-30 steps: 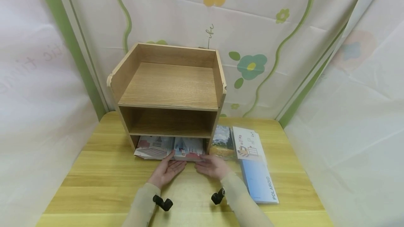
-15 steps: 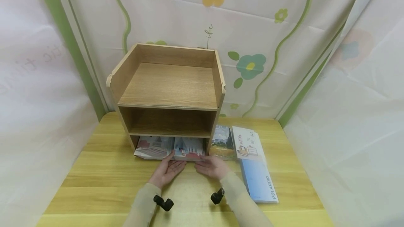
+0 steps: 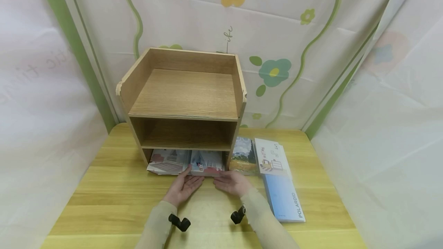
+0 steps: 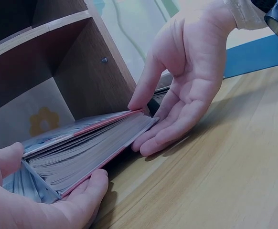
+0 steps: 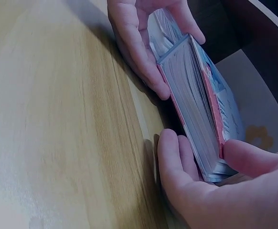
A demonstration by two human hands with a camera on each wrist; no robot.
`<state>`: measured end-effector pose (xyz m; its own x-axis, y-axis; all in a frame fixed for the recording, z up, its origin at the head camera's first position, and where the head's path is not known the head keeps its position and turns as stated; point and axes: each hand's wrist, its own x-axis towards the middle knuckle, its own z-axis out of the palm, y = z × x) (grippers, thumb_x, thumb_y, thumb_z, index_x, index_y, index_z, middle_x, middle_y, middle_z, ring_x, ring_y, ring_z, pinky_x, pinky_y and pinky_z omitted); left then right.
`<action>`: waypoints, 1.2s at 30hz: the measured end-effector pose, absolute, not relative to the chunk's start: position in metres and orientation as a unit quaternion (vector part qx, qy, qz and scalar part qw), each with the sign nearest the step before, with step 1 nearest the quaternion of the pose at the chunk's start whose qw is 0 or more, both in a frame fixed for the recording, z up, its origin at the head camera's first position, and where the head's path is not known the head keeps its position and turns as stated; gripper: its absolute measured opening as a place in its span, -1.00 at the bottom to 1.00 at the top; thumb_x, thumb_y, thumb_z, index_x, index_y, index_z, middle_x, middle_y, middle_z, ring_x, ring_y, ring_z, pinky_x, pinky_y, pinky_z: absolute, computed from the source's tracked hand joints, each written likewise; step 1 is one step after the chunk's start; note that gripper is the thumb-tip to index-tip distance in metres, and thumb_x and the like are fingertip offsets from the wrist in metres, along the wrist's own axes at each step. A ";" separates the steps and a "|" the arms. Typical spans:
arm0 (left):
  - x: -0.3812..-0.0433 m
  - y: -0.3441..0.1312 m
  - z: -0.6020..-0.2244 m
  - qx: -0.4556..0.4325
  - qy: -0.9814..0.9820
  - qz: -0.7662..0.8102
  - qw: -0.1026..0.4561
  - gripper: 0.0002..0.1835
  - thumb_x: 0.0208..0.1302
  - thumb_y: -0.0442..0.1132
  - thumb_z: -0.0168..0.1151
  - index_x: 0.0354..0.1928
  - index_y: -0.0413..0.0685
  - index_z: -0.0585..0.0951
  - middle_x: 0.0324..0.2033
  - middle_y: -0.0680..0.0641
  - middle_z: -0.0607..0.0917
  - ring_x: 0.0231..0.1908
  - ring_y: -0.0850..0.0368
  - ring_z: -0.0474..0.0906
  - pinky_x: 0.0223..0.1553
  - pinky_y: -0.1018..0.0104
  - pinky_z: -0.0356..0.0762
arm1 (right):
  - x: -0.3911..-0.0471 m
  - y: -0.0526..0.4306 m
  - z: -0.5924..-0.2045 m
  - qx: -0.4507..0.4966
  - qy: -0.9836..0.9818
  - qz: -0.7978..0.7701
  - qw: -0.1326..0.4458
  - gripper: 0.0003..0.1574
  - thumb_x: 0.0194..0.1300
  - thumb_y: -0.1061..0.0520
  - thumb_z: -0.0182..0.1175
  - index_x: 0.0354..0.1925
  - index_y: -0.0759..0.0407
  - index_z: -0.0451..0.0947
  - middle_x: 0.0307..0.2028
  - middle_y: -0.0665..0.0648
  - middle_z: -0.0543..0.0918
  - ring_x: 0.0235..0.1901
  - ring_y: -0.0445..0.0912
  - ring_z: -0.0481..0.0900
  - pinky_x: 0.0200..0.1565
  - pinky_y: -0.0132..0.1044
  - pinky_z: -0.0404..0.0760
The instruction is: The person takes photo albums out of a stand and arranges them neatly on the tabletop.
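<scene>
A thick photo album (image 3: 207, 161) with a blue, white and pink illustrated cover lies in the lowest compartment of a wooden shelf unit (image 3: 187, 117). My left hand (image 3: 183, 188) grips its left front corner, thumb on the cover and fingers beneath. On the right front corner, my right hand (image 3: 234, 183) holds it the same way. In the left wrist view, the page edges of the album (image 4: 86, 155) face outward between both hands, its front edge raised off the table. Beside it on the left sits a similar illustrated album (image 3: 168, 160). The album's back part is hidden under the shelf.
Right of the unit lie a landscape-painting album (image 3: 243, 156), a white illustrated album (image 3: 271, 156) and a blue POLAROID album (image 3: 284, 199) partly under the white one. All stand on a wooden table (image 3: 114, 195). A flowered curtain (image 3: 207, 18) hangs behind.
</scene>
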<state>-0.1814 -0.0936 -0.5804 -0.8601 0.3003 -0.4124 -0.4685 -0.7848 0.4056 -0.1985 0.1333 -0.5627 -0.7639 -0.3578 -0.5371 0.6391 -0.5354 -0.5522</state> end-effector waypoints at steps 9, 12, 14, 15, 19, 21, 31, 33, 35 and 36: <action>-0.180 -0.095 -0.578 -0.157 0.267 0.928 0.205 -0.09 0.54 -0.10 0.02 0.44 -0.48 -0.37 0.41 -0.53 -0.14 0.40 -0.38 -0.04 0.39 -0.03 0.12 | -0.200 0.136 -0.570 0.175 0.397 -0.851 0.295 -0.31 0.51 0.34 -0.08 0.40 0.60 -0.13 0.30 0.62 0.18 0.32 0.38 0.19 0.29 0.10 0.34; -0.179 -0.095 -0.578 -0.154 0.275 0.927 0.206 -0.09 0.55 -0.10 0.00 0.44 -0.47 -0.38 0.41 -0.55 -0.14 0.40 -0.39 -0.04 0.39 -0.04 0.13 | -0.199 0.137 -0.570 0.170 0.410 -0.846 0.296 -0.31 0.50 0.33 -0.06 0.39 0.61 -0.11 0.29 0.62 0.21 0.31 0.37 0.22 0.27 0.08 0.37; -0.179 -0.095 -0.577 -0.152 0.275 0.927 0.206 -0.08 0.55 -0.10 0.00 0.43 -0.46 -0.41 0.40 -0.55 -0.15 0.39 -0.39 -0.04 0.38 -0.04 0.13 | -0.197 0.137 -0.568 0.160 0.430 -0.839 0.294 -0.34 0.50 0.34 -0.06 0.38 0.62 -0.06 0.27 0.61 0.25 0.30 0.37 0.24 0.26 0.08 0.39; -0.179 -0.096 -0.577 -0.154 0.275 0.927 0.205 -0.08 0.55 -0.09 0.00 0.43 -0.46 -0.41 0.40 -0.55 -0.15 0.39 -0.39 -0.04 0.38 -0.04 0.14 | -0.196 0.137 -0.567 0.153 0.442 -0.834 0.293 -0.36 0.49 0.33 -0.06 0.36 0.62 -0.02 0.26 0.61 0.27 0.29 0.37 0.26 0.26 0.08 0.40; -0.176 -0.096 -0.576 -0.152 0.282 0.925 0.204 -0.07 0.55 -0.09 0.00 0.42 -0.48 -0.42 0.39 -0.57 -0.15 0.39 -0.41 -0.04 0.37 -0.06 0.16 | -0.193 0.137 -0.565 0.130 0.478 -0.820 0.288 -0.44 0.48 0.33 -0.04 0.30 0.62 0.10 0.21 0.60 0.33 0.26 0.39 0.29 0.25 0.09 0.41; -0.174 -0.096 -0.575 -0.149 0.290 0.924 0.201 -0.11 0.55 -0.10 0.00 0.44 -0.47 -0.36 0.37 -0.58 -0.12 0.38 -0.42 -0.02 0.36 -0.06 0.17 | -0.193 0.137 -0.565 0.126 0.484 -0.817 0.287 -0.46 0.47 0.31 -0.02 0.28 0.60 0.14 0.20 0.59 0.36 0.25 0.39 0.30 0.24 0.09 0.42; -0.167 -0.094 -0.571 -0.147 0.319 0.918 0.187 -0.28 0.53 -0.12 0.04 0.41 -0.41 -0.07 0.23 -0.50 0.14 0.35 -0.40 0.06 0.36 -0.08 0.17 | -0.192 0.138 -0.570 0.104 0.512 -0.801 0.294 -0.31 0.43 0.20 0.13 0.34 0.54 0.13 0.16 0.52 0.43 0.20 0.37 0.38 0.18 0.10 0.48; -0.165 -0.093 -0.570 -0.142 0.327 0.916 0.186 -0.29 0.54 -0.12 0.02 0.39 -0.47 -0.06 0.21 -0.49 0.16 0.34 -0.40 0.07 0.37 -0.09 0.16 | -0.192 0.137 -0.570 0.098 0.519 -0.796 0.295 -0.29 0.43 0.17 0.14 0.35 0.52 0.15 0.18 0.49 0.43 0.20 0.36 0.38 0.19 0.10 0.48; -0.165 -0.092 -0.570 -0.138 0.336 0.913 0.187 -0.29 0.55 -0.11 0.00 0.38 -0.50 -0.05 0.20 -0.49 0.17 0.34 -0.40 0.08 0.37 -0.08 0.16 | -0.192 0.137 -0.570 0.098 0.523 -0.794 0.295 -0.30 0.43 0.15 0.15 0.35 0.50 0.18 0.20 0.46 0.43 0.21 0.34 0.38 0.19 0.09 0.48; -0.164 -0.092 -0.570 -0.136 0.341 0.911 0.187 -0.29 0.55 -0.11 -0.01 0.38 -0.50 -0.05 0.20 -0.49 0.17 0.34 -0.40 0.08 0.36 -0.08 0.16 | -0.191 0.137 -0.570 0.099 0.524 -0.793 0.294 -0.30 0.43 0.16 0.15 0.35 0.50 0.18 0.20 0.45 0.44 0.21 0.34 0.37 0.18 0.09 0.49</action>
